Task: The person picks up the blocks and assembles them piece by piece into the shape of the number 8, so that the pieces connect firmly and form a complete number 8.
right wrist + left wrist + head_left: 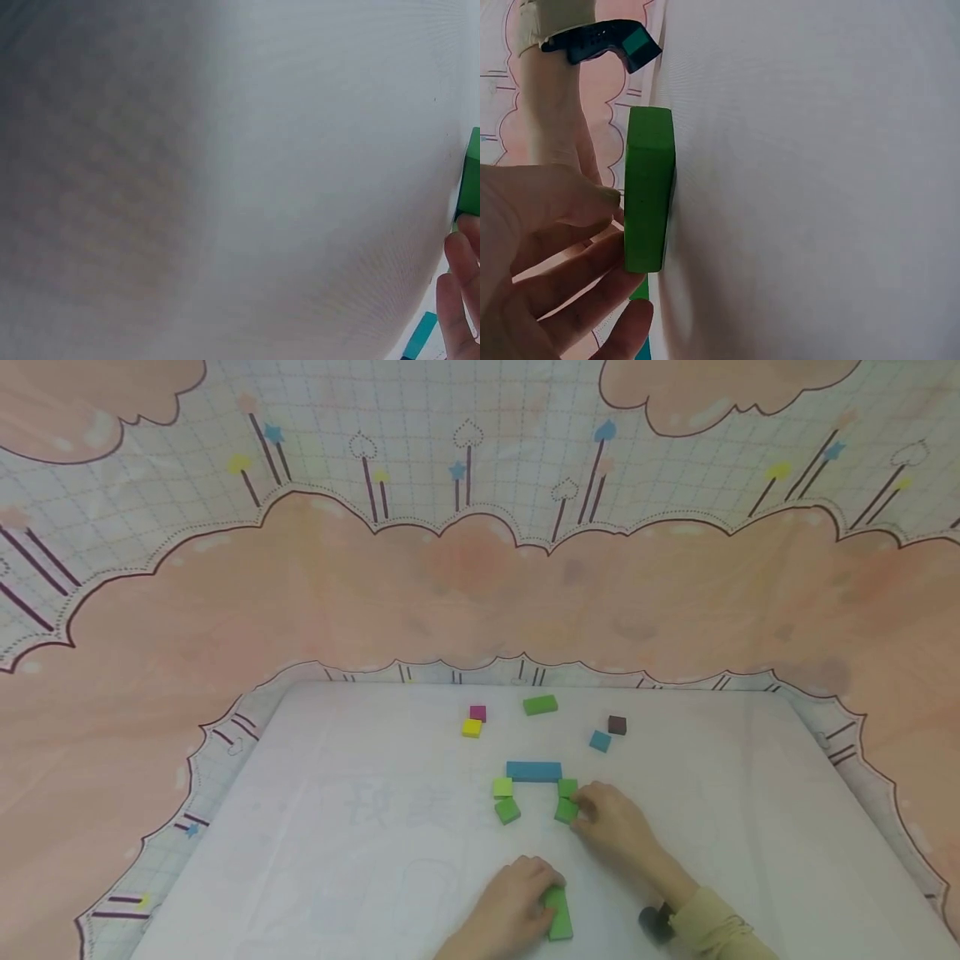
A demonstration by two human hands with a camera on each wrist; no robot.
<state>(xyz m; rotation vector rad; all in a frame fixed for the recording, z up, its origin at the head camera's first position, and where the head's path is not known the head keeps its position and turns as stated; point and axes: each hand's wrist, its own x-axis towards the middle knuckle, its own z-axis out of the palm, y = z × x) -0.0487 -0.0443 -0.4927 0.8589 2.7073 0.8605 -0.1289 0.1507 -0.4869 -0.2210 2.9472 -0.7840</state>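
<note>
My left hand (pixel 513 897) is at the near edge of the view, its thumb and fingers holding a long green block (pixel 558 914). In the left wrist view that green block (pixel 649 191) stands out beside the thumb and fingertips. Farther up, my right hand (pixel 618 831) pinches a small green block (pixel 566 811) at its right side. Just behind it sits another green block (pixel 567 787), touching a long blue block (pixel 534 772). Left of these lie a light green block (pixel 502 788) and a tilted green block (pixel 507 811).
At the back are magenta (pixel 477 713) and yellow (pixel 472 728) cubes, a green block (pixel 540 705), a dark brown cube (pixel 617 725) and a blue cube (pixel 600 742). A black wrist device (pixel 657 924) is by the right sleeve. The white table (pixel 337 827) meets a patterned cloth.
</note>
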